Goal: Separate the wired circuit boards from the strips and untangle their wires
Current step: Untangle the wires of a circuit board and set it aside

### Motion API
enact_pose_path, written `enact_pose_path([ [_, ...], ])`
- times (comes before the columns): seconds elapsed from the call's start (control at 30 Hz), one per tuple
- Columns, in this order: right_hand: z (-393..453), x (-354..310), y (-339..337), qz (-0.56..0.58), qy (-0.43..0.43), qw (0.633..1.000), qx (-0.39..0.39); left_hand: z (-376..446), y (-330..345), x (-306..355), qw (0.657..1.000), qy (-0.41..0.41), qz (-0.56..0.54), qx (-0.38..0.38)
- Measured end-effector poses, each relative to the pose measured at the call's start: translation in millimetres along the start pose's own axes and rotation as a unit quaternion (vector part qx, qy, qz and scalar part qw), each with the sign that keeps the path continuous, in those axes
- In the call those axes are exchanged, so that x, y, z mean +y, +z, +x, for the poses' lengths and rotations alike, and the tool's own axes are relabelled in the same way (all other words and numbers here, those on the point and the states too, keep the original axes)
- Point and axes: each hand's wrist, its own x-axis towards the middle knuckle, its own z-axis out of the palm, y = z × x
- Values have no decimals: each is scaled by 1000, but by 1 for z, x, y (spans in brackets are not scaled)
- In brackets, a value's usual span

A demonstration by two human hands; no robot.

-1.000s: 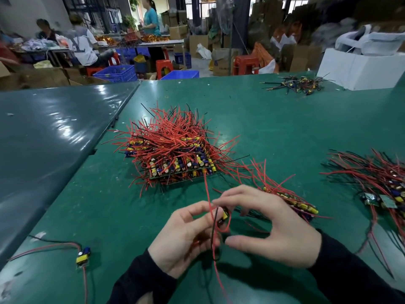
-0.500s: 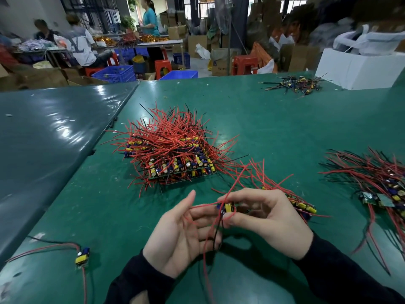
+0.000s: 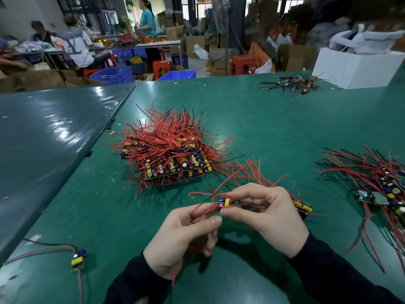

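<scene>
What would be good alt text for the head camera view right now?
Two hands work a small wired circuit board above a green table: the right hand pinches it, the left hand grips its red wires. A pile of wired board strips lies behind.

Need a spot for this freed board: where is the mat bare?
Bare mat lies between the single wired board at near left and the left hand, also beyond the big red-wire stack. Crowded: right of the right hand, by the loose pile.

A white box (image 3: 350, 69) sits on the green table (image 3: 274, 119); blue crates (image 3: 114, 74) beyond.
</scene>
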Motion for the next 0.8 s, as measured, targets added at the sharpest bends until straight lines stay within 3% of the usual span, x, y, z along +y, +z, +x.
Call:
enact_pose_path([
  [0.1,-2,-1,4,-11,-1,1000,-10,4,0,-5,998,5,17,63],
  [0.3,-1,-5,5,49,38,998,5,3,1,-3,996,23,23,83],
  [0.53,1,-2,6,101,63,992,34,6,1,-3,983,83,34,161],
  [0.67,2,-1,7,120,71,989,52,7,1,-1,977,60,11,203],
  [0.8,5,0,5,175,86,978,71,6,-7,5,967,5,-94,237],
])
